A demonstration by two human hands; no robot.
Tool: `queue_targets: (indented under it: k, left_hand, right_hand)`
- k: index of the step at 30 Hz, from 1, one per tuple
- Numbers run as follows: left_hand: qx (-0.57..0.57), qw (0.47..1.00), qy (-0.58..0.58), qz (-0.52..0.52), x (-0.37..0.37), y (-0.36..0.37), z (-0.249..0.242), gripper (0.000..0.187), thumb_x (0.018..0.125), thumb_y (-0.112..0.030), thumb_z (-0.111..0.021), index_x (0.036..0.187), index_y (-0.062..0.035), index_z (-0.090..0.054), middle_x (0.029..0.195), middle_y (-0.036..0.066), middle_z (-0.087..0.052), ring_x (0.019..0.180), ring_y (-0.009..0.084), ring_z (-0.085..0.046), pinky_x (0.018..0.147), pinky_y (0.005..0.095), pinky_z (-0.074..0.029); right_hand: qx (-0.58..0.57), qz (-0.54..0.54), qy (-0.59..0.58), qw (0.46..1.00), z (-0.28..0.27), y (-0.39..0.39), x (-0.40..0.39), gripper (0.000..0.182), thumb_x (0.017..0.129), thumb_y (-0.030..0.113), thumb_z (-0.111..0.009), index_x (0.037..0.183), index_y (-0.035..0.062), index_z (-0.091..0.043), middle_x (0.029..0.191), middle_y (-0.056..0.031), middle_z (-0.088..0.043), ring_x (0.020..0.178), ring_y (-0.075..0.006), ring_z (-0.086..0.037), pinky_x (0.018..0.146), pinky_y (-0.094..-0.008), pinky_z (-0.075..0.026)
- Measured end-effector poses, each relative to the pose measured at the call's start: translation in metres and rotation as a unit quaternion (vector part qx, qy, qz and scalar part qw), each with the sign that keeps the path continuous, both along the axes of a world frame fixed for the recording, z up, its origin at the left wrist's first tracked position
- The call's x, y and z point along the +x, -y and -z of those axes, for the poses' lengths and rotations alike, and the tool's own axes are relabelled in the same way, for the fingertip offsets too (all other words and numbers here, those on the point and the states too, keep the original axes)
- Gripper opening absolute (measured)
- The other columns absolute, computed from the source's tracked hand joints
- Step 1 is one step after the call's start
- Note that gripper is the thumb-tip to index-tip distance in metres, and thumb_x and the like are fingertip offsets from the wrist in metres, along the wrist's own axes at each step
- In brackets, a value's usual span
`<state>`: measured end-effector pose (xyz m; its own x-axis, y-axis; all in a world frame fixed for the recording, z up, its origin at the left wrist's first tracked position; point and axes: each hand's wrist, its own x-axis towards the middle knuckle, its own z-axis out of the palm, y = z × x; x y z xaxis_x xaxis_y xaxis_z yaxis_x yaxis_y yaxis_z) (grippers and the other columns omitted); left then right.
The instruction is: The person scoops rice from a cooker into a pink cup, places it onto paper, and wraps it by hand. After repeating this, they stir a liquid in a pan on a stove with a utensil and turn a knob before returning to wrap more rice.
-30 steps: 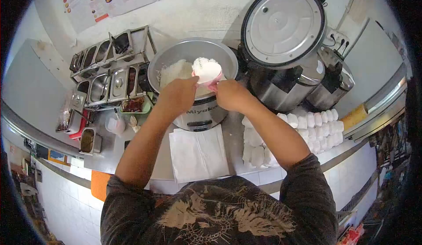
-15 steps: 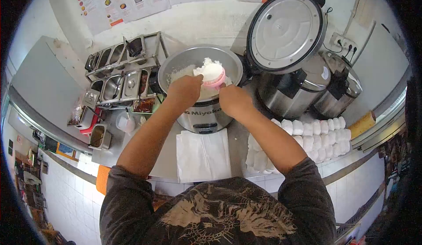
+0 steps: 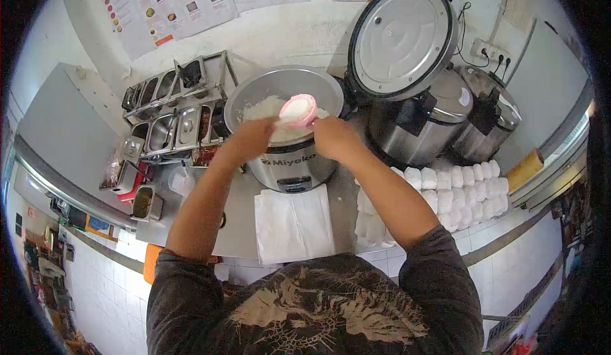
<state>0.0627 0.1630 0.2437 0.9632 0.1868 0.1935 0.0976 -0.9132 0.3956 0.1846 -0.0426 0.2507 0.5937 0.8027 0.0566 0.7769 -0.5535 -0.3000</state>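
Note:
My right hand (image 3: 336, 139) is closed round the handle of a pink scoop (image 3: 310, 114), whose cup holds white rice below its rim. The scoop is tilted over the open rice cooker (image 3: 286, 167), marked Miyako. White cooked rice (image 3: 262, 109) lies inside the pot. At the scoop's left side is my left hand (image 3: 249, 140), blurred by motion with its fingers curled. Whatever it may hold is hidden. A stack of white paper sheets (image 3: 294, 224) lies in front of the cooker.
Rows of white wrapped bundles (image 3: 445, 193) stand on the right of the counter (image 3: 238, 228). Behind them are two closed cookers (image 3: 417, 129). A raised lid (image 3: 401, 43) leans at the back. Metal food pans (image 3: 161, 132) sit on a rack at left.
The rice heaped above the scoop's rim is gone, and its contents sit lower. My left hand has moved left and down, away from the scoop. The view has shifted slightly.

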Motion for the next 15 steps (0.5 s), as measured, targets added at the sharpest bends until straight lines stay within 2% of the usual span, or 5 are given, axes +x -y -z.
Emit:
queue_targets:
  k: [9, 10, 12, 13, 15]
  left_hand:
    - [0.166, 0.973, -0.022, -0.156, 0.005, -0.034, 0.035, 0.035, 0.103, -0.026, -0.043, 0.131, -0.0138, -0.06, 0.096, 0.023, -0.072, 0.091, 0.0432, -0.069, 0.08, 0.0539, -0.054]
    - [0.161, 0.967, -0.09, -0.174, 0.002, -0.025, 0.022, 0.037, 0.101, -0.034, -0.046, 0.131, -0.0165, -0.061, 0.11, 0.022, -0.07, 0.107, 0.0403, -0.066, 0.085, 0.058, -0.051]
    - [0.27, 0.937, -0.144, -0.17, 0.009, -0.029, 0.029, 0.041, 0.099, -0.043, -0.049, 0.129, -0.0184, -0.063, 0.128, 0.02, -0.063, 0.124, 0.0377, -0.057, 0.092, 0.0634, -0.044]
    - [0.279, 0.937, -0.071, -0.198, 0.008, -0.024, 0.034, 0.042, 0.099, -0.045, -0.05, 0.128, -0.0184, -0.064, 0.133, 0.019, -0.06, 0.127, 0.0372, -0.053, 0.094, 0.0649, -0.042]
    - [0.271, 0.935, 0.035, -0.225, -0.003, -0.001, 0.019, 0.042, 0.097, -0.046, -0.053, 0.122, -0.0153, -0.067, 0.128, 0.016, -0.061, 0.122, 0.0368, -0.055, 0.092, 0.0627, -0.045]
  right_hand:
    - [0.096, -0.055, 0.016, 0.994, 0.032, 0.007, 0.008, 0.022, 0.085, 0.008, -0.058, 0.101, -0.0007, -0.07, 0.098, -0.025, -0.07, 0.093, -0.0409, -0.07, 0.084, -0.0494, -0.055]
    - [0.111, -0.068, 0.02, 0.991, 0.027, 0.017, 0.003, 0.021, 0.086, 0.007, -0.057, 0.1, -0.0008, -0.069, 0.096, -0.0245, -0.071, 0.092, -0.0409, -0.07, 0.083, -0.0487, -0.055]
    - [0.109, -0.052, -0.239, 0.964, 0.008, 0.041, -0.011, 0.026, 0.09, 0.01, -0.056, 0.111, 0.0007, -0.067, 0.087, -0.0218, -0.069, 0.08, -0.0349, -0.07, 0.077, -0.0445, -0.056]
    - [0.096, -0.039, -0.367, 0.924, 0.0, 0.053, -0.021, 0.028, 0.093, 0.011, -0.055, 0.117, 0.0015, -0.066, 0.082, -0.0205, -0.069, 0.074, -0.0319, -0.07, 0.073, -0.0424, -0.056]
    - [0.045, -0.066, -0.331, 0.94, -0.004, 0.073, -0.036, 0.026, 0.091, 0.011, -0.056, 0.112, -0.0022, -0.065, 0.082, -0.0234, -0.069, 0.079, -0.0394, -0.069, 0.075, -0.0453, -0.054]
